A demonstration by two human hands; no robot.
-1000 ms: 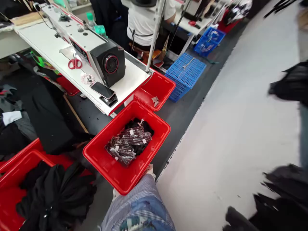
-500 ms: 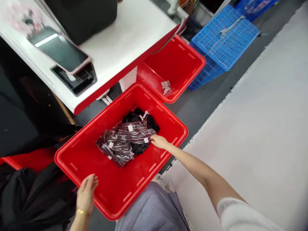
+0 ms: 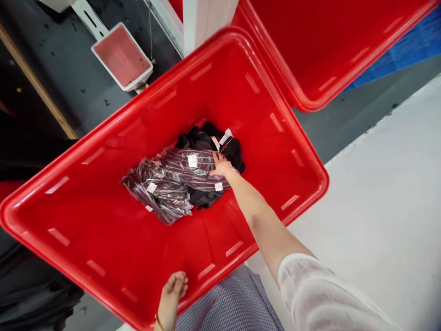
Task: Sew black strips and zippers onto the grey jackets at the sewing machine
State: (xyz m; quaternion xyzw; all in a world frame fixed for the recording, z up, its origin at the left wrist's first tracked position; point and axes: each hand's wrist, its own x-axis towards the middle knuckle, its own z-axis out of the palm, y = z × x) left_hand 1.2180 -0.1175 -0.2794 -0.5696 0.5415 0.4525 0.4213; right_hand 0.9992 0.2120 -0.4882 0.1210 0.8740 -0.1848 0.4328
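My right hand (image 3: pixel 221 166) reaches deep into a red plastic bin (image 3: pixel 103 207), fingers apart. It rests at the right end of a clear plastic bag (image 3: pixel 177 162) with dark striped contents and white labels. A second crinkled clear bag (image 3: pixel 161 195) lies to its left, overlapping it. Black cloth (image 3: pixel 206 198) with a white tag (image 3: pixel 226 136) shows behind and below the bags. My left hand (image 3: pixel 175 285) is over the near wall of the bin, its fingers curled in with nothing seen in them.
Another red bin (image 3: pixel 344 41) stands against the far right side. At upper left, a white-framed pedal (image 3: pixel 122 57) with a red pad sits above the grey floor. Black fabric (image 3: pixel 31 280) hangs at left. A white surface (image 3: pixel 379 207) runs along the right.
My view has dropped closer to the bin, and the white table is out of sight. My right hand has moved further over the bag. My left hand has shifted right and curled.
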